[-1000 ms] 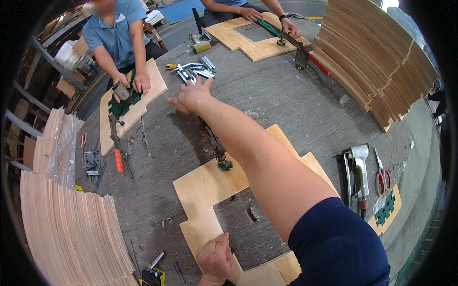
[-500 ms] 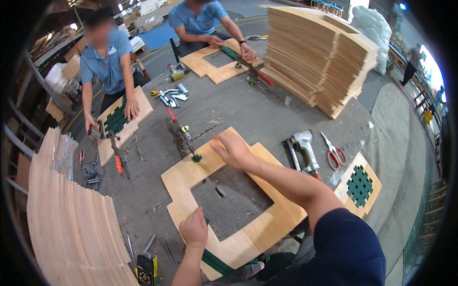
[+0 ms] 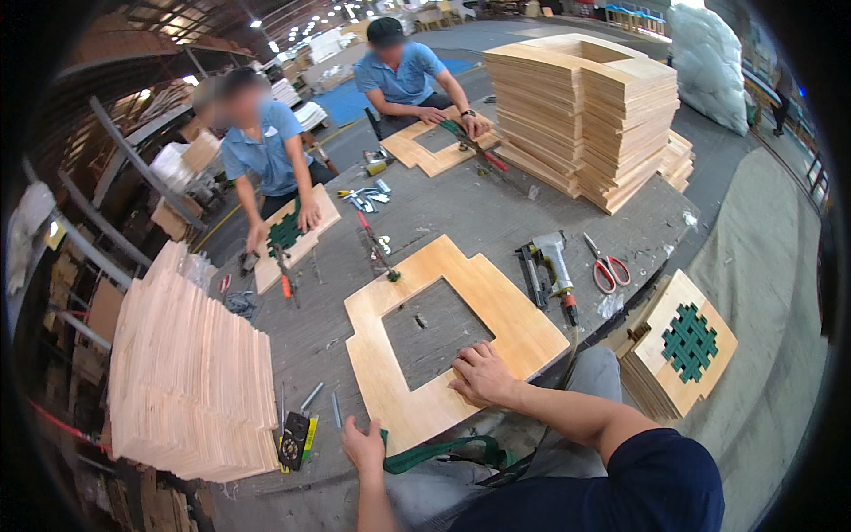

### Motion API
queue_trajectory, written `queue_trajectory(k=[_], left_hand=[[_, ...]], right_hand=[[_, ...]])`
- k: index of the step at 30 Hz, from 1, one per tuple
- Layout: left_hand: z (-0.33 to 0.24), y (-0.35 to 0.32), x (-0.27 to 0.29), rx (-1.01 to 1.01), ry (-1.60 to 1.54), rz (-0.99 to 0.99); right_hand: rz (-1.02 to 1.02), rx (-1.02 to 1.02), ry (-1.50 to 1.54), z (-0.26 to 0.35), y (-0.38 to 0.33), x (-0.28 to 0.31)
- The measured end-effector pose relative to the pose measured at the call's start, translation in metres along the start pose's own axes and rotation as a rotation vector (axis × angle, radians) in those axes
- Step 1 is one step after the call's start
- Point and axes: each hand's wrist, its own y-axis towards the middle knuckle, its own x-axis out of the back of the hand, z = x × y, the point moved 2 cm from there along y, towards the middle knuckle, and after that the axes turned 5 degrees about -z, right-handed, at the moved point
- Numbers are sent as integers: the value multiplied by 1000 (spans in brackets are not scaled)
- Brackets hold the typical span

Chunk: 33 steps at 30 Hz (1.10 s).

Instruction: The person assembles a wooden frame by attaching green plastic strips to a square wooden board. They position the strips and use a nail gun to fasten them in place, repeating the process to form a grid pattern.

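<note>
Lying flat on the table (image 3: 532, 213), the wooden frame (image 3: 496, 328) is pressed by the right hand (image 3: 483, 377), fingers spread; green webbing (image 3: 434, 457) is clamped in the left hand (image 3: 363, 448) and should be drawn taut.

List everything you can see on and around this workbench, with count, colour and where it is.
plywood frame: one, light wood, square cutout, bench centre under the hands
green webbing strap: one, green, near edge of the frame
staple gun: one, grey, right of the frame
scissors: one, red handles, right of the staple gun
webbed seat panels: a short stack, wood with green lattice, far right
stacked frames: tall pile, light wood, far end
plywood stack: tall pile, pale, left
co-workers: two, blue shirts, far side, each at a frame
left hand: one, at the frame's near edge by the strap
right hand: one, flat on the frame's inner edge
</note>
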Motion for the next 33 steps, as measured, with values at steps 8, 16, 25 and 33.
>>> queue_trajectory(k=[8, 16, 25, 33], left_hand=[[12, -41, 6, 56, -2, 183], [-48, -53, 42, 73, -724, 77], [-175, -45, 58, 3, -1329, 152], [-188, -17, 84, -156, -1481, 81]], right_hand=[[-7, 26, 66, 3, -4, 7], [-79, -85, 280, 2, -41, 27], [-30, -172, 1056, 94, -30, 76], [435, -418, 1224, 94, -47, 48]])
